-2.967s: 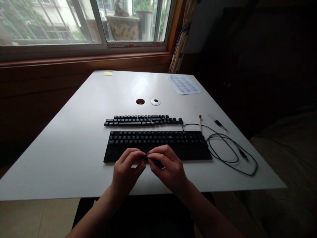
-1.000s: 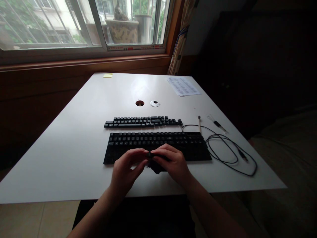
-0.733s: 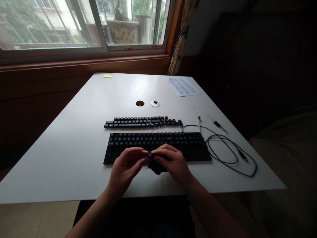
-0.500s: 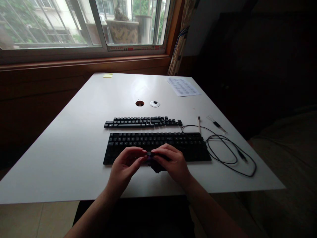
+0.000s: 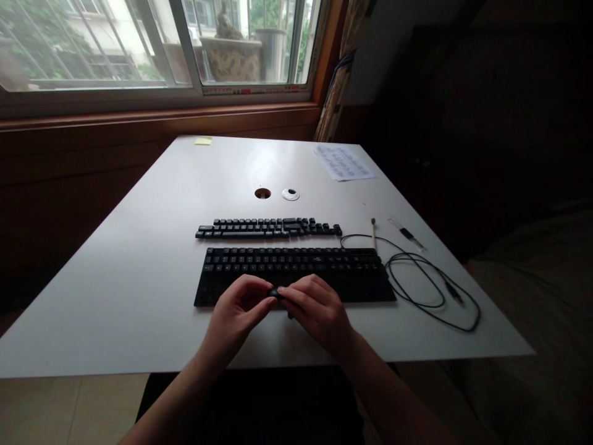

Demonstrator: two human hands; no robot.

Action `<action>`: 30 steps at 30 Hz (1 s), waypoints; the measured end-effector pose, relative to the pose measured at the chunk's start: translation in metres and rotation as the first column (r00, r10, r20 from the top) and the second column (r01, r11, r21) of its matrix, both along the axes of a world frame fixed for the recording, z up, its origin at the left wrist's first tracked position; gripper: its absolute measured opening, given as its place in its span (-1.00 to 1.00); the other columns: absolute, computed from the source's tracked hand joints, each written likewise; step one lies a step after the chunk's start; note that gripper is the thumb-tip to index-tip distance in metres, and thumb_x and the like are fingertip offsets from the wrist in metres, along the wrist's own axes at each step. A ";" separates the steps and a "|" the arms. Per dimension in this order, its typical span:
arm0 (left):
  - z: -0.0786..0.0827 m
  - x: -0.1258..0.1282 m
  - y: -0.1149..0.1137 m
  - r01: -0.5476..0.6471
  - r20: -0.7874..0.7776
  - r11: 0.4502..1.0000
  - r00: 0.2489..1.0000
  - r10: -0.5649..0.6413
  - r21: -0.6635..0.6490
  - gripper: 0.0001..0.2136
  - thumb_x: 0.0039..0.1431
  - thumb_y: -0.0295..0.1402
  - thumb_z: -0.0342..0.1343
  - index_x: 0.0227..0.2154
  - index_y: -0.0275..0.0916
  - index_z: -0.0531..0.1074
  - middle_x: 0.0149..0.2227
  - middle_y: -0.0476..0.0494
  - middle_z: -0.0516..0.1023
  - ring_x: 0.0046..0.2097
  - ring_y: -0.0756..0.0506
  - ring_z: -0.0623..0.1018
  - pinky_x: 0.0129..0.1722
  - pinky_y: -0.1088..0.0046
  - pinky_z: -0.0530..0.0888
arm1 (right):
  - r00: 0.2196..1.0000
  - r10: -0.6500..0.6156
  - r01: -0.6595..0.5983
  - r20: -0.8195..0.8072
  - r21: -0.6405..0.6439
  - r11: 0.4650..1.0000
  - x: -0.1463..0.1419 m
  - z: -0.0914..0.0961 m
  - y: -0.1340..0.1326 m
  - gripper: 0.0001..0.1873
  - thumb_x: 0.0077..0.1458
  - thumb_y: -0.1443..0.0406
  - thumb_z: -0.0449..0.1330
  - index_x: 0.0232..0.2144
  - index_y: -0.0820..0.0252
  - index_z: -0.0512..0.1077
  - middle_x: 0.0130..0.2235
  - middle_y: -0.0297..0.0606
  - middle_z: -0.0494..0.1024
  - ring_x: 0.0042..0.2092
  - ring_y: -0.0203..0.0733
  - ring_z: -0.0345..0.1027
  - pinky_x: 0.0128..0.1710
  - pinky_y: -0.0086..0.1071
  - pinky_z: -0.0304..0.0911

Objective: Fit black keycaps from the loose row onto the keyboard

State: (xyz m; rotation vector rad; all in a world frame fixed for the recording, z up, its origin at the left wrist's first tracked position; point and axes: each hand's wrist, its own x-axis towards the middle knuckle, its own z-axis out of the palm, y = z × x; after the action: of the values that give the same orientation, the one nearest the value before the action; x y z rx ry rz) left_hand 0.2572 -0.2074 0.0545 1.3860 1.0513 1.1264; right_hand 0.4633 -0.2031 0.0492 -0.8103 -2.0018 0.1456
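A black keyboard (image 5: pixel 296 269) lies on the white table (image 5: pixel 139 272), its lower rows bare of keycaps. Behind it, several loose black keycaps (image 5: pixel 269 227) sit lined up in rows. My left hand (image 5: pixel 238 315) and my right hand (image 5: pixel 315 312) meet over the keyboard's front edge. Their fingertips pinch a small dark keycap (image 5: pixel 274 293) between them. A dark bit shows under my right hand's fingers; I cannot make out what it is.
The keyboard's black cable (image 5: pixel 430 284) lies coiled to the right. A thin stick (image 5: pixel 373 230) and a small wire tool (image 5: pixel 407 233) rest beyond it. A printed sheet (image 5: pixel 343 162), a yellow note (image 5: pixel 202 141), a cable hole (image 5: pixel 262 193) and its cap (image 5: pixel 290 194) lie farther back.
Both hands have stayed together at the keyboard's front edge, shifting only slightly. The dark thing under my right hand, plain earlier, is now mostly covered.
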 end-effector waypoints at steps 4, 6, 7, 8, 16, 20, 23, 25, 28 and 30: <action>0.001 -0.001 0.000 0.005 0.006 0.999 1.000 -0.005 -0.034 -0.78 0.20 -0.22 0.35 -0.22 -0.23 0.54 -0.23 -0.12 0.62 -0.18 -0.10 0.63 -0.15 0.37 0.60 | 1.000 -0.017 0.016 0.016 0.029 0.999 -0.001 0.003 -0.002 -0.64 0.26 0.43 0.28 0.08 0.09 0.52 -0.23 -0.23 0.65 -0.23 -0.19 0.49 -0.19 -0.28 0.51; 0.002 -0.001 0.000 0.006 0.008 0.999 1.000 -0.006 -0.048 -0.77 0.19 -0.20 0.35 -0.23 -0.24 0.53 -0.24 -0.12 0.62 -0.18 -0.11 0.63 -0.15 0.36 0.60 | 0.999 -0.021 0.020 0.024 0.044 0.999 -0.002 0.004 -0.003 -0.62 0.25 0.44 0.28 0.09 0.10 0.51 -0.22 -0.23 0.66 -0.22 -0.18 0.50 -0.18 -0.28 0.51; 0.003 -0.001 0.000 0.006 0.010 0.999 1.000 -0.006 -0.054 -0.76 0.19 -0.19 0.35 -0.24 -0.24 0.54 -0.25 -0.12 0.62 -0.18 -0.11 0.63 -0.15 0.36 0.60 | 0.999 -0.024 0.022 0.025 0.054 0.998 -0.002 0.004 -0.004 -0.61 0.25 0.44 0.28 0.10 0.10 0.51 -0.21 -0.22 0.66 -0.22 -0.18 0.50 -0.18 -0.28 0.52; 0.003 -0.001 0.000 0.007 0.013 0.998 1.000 -0.007 -0.060 -0.76 0.19 -0.19 0.36 -0.24 -0.25 0.54 -0.25 -0.12 0.62 -0.19 -0.11 0.63 -0.16 0.37 0.60 | 0.999 -0.025 0.023 0.025 0.062 0.998 -0.002 0.004 -0.004 -0.60 0.25 0.44 0.28 0.11 0.10 0.50 -0.21 -0.22 0.66 -0.21 -0.18 0.50 -0.18 -0.28 0.52; -0.001 -0.002 -0.001 0.019 0.050 0.995 0.999 -0.014 -0.095 -0.77 0.19 -0.21 0.36 -0.23 -0.24 0.55 -0.25 -0.11 0.61 -0.19 -0.09 0.62 -0.15 0.41 0.58 | 0.997 -0.037 0.031 0.065 0.090 0.995 0.000 0.001 -0.006 -0.58 0.24 0.47 0.29 0.13 0.14 0.47 -0.18 -0.21 0.66 -0.18 -0.17 0.48 -0.16 -0.26 0.52; -0.001 -0.002 -0.001 0.027 0.065 0.994 0.998 -0.020 -0.106 -0.79 0.20 -0.22 0.36 -0.22 -0.23 0.55 -0.25 -0.09 0.60 -0.18 -0.08 0.61 -0.14 0.42 0.56 | 0.997 -0.042 0.035 0.065 0.097 0.995 0.000 0.001 -0.007 -0.58 0.24 0.46 0.28 0.12 0.14 0.46 -0.19 -0.21 0.65 -0.19 -0.17 0.48 -0.16 -0.26 0.52; -0.001 -0.002 -0.001 0.026 0.076 0.993 0.997 -0.018 -0.112 -0.79 0.20 -0.23 0.36 -0.21 -0.22 0.55 -0.23 -0.08 0.61 -0.16 -0.08 0.61 -0.12 0.42 0.56 | 0.997 -0.043 0.036 0.066 0.095 0.995 -0.001 0.001 -0.007 -0.58 0.25 0.46 0.28 0.13 0.13 0.46 -0.19 -0.22 0.65 -0.19 -0.18 0.49 -0.16 -0.26 0.52; -0.002 -0.002 -0.001 0.026 0.080 0.993 0.997 -0.017 -0.115 -0.79 0.19 -0.23 0.37 -0.21 -0.23 0.56 -0.23 -0.09 0.61 -0.17 -0.09 0.62 -0.12 0.41 0.57 | 0.997 -0.043 0.036 0.068 0.095 0.995 -0.001 0.001 -0.007 -0.58 0.24 0.47 0.28 0.12 0.14 0.46 -0.19 -0.21 0.65 -0.18 -0.17 0.49 -0.15 -0.27 0.52; -0.003 -0.002 -0.001 0.020 0.083 0.993 0.996 -0.010 -0.121 -0.78 0.18 -0.23 0.37 -0.22 -0.23 0.57 -0.24 -0.09 0.62 -0.17 -0.10 0.63 -0.12 0.41 0.57 | 0.997 -0.040 0.033 0.065 0.103 0.994 -0.001 0.003 -0.007 -0.59 0.22 0.49 0.29 0.11 0.18 0.47 -0.19 -0.20 0.65 -0.18 -0.17 0.48 -0.14 -0.27 0.52; -0.004 -0.002 -0.001 0.020 0.083 0.991 0.997 -0.009 -0.133 -0.78 0.19 -0.22 0.37 -0.21 -0.23 0.57 -0.23 -0.08 0.63 -0.15 -0.09 0.62 -0.11 0.42 0.56 | 0.998 -0.035 0.029 0.056 0.107 0.994 -0.002 0.003 -0.007 -0.61 0.21 0.50 0.30 0.08 0.22 0.48 -0.20 -0.18 0.65 -0.19 -0.17 0.48 -0.14 -0.28 0.52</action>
State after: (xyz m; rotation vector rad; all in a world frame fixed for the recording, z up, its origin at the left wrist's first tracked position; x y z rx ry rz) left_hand 0.2551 -0.2080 0.0503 1.2297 1.0375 1.0737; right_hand 0.4615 -0.2100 0.0525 -0.7854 -2.0312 -0.0030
